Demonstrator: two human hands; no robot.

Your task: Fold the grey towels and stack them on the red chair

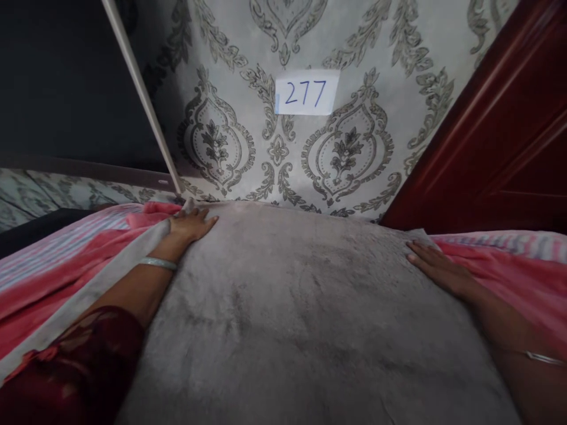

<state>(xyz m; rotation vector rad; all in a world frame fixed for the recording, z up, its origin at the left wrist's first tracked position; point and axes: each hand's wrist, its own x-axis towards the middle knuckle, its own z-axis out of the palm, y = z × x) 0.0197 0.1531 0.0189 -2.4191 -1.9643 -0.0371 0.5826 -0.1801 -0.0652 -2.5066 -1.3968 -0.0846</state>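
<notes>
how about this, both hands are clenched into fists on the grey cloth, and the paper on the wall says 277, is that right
Not quite: they aren't fists. The head view shows the left hand and the right hand open on the grey cloth. The paper on the wall does say 277.

Our two hands [190, 225] [438, 269], our two bracelets [158, 262] [544, 358], one sleeve [75, 366], one grey cloth [310, 319], one white card [328, 106], three blue digits [305, 92], one black screen [75, 88], one red panel [496, 147]
</notes>
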